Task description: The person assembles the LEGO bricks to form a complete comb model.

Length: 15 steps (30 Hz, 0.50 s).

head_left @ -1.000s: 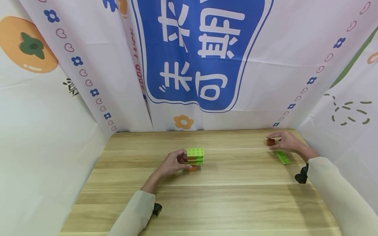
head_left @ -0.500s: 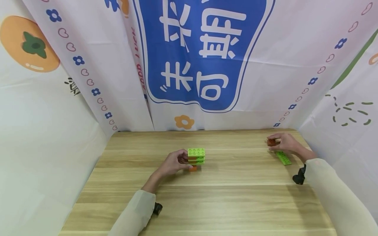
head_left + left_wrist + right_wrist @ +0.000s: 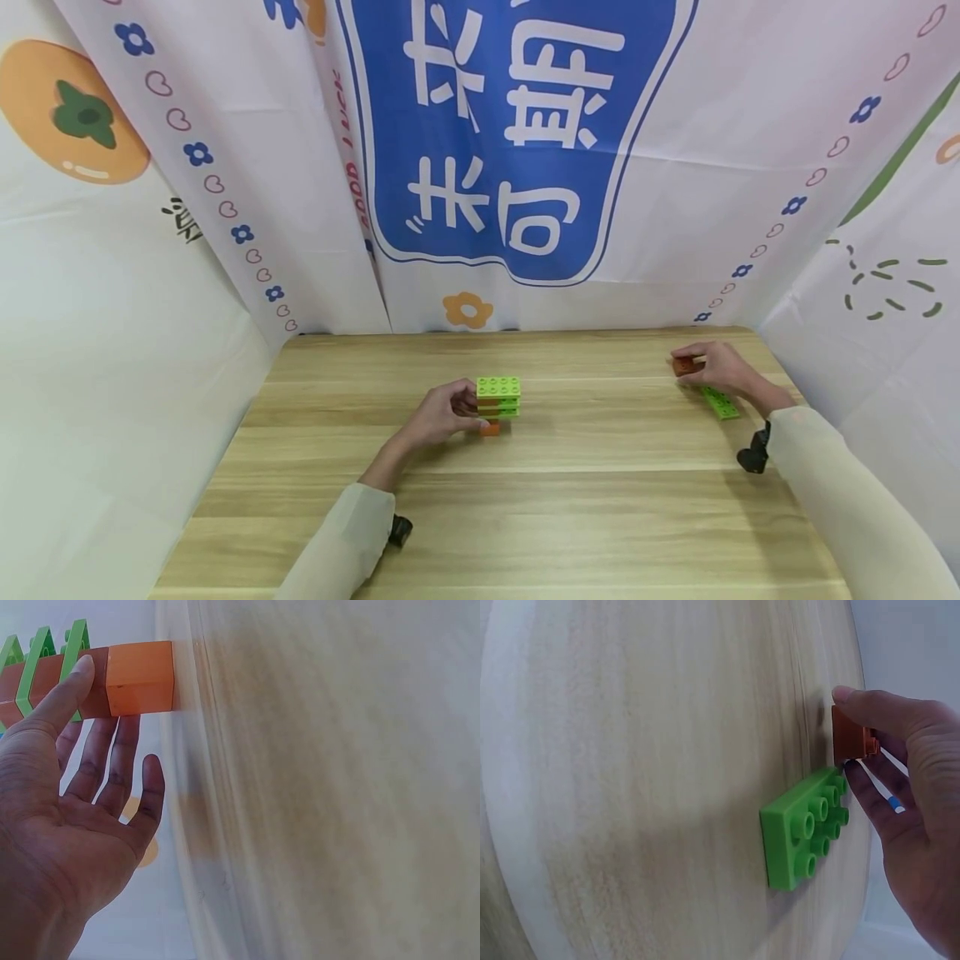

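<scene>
At two o'clock, the right hand [image 3: 722, 369] is pinching an orange brick [image 3: 682, 366], the left hand [image 3: 441, 414] a brick stack [image 3: 498, 388] needing steadying.

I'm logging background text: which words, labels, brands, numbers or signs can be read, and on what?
"未来可期": white, turned sideways, on the blue panel of the back cloth.
"LUCK": red, on the back cloth; adjoining word too creased to read surely.
Dark mark, left cloth: too unclear to read.
Blocks: none readable.
</scene>
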Motion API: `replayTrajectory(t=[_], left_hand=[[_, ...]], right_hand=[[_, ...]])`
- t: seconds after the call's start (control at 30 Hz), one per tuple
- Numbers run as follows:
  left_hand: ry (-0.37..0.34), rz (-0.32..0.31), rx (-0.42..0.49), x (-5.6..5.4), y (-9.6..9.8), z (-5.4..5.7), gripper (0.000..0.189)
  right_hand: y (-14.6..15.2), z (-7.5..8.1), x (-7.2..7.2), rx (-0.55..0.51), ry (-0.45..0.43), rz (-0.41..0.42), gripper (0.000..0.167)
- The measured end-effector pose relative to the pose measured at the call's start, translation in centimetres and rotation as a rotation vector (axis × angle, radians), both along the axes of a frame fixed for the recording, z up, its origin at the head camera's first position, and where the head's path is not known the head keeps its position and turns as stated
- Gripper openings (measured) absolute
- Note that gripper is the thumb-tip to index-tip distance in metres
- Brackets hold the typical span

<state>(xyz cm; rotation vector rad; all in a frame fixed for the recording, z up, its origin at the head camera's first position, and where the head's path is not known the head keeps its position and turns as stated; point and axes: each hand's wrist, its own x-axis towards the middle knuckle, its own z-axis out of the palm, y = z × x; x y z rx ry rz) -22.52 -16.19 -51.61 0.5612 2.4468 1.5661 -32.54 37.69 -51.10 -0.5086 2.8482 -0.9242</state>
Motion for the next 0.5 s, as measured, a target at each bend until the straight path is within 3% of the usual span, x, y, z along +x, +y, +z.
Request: replayTrajectory(t=[0.3, 0.5], left_hand=[[-0.012, 0.020, -0.009, 0.1, 0.3, 0.2, 0.033], [-0.007, 0.028, -0.011, 1.1, 0.8, 1.9, 0.032]], right_hand=[[-0.2, -0.2, 0.1, -0.001, 0.012, 0.020, 0.050], [-0.3, -0.3, 0.2, 0.000, 0.015, 0.019, 0.044]])
